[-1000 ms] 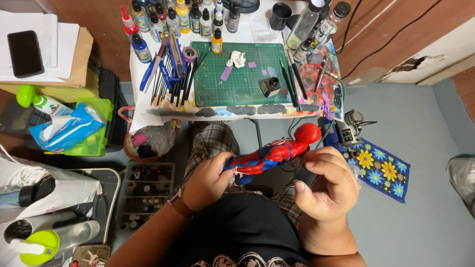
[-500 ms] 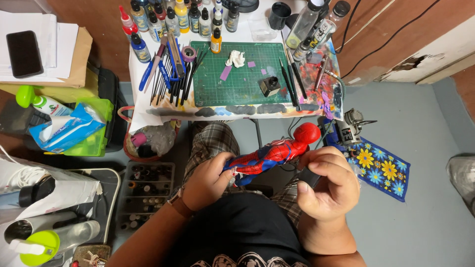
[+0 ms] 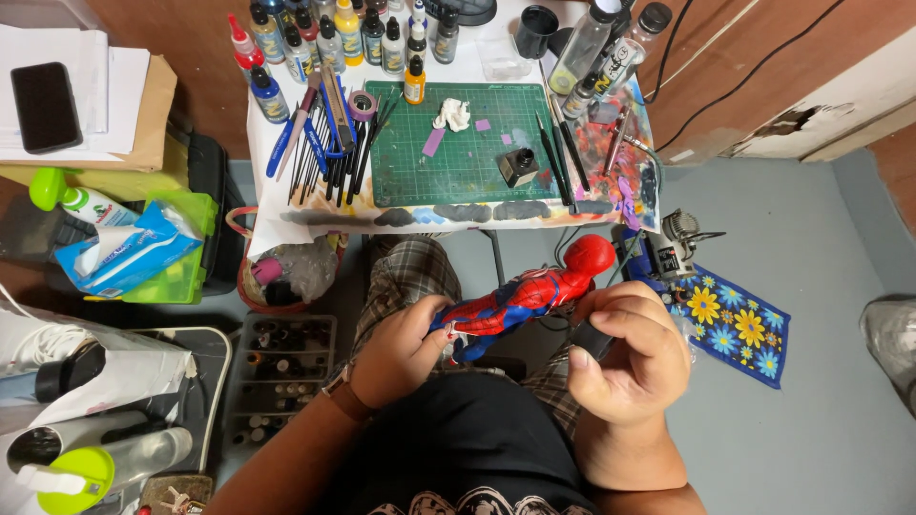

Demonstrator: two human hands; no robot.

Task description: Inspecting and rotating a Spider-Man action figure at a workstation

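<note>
A red and blue action figure (image 3: 523,296) lies across my lap, its red head pointing up and right. My left hand (image 3: 403,351) grips the figure's legs. My right hand (image 3: 630,351) is curled beside the figure's upper body and holds a small black object (image 3: 593,339) between thumb and fingers. Whether the right hand also touches the figure is hard to tell. Just beyond my knees stands a small table with a green cutting mat (image 3: 463,143).
Paint bottles (image 3: 329,38), brushes and tools (image 3: 329,143) crowd the table, with a small black pot (image 3: 518,167) on the mat. A tray of small jars (image 3: 281,372) sits on the floor at left, a flowered cloth (image 3: 735,324) at right, a phone (image 3: 43,105) on papers far left.
The figure and both hands have barely shifted. The right hand's fingers have closed slightly around the black object.
</note>
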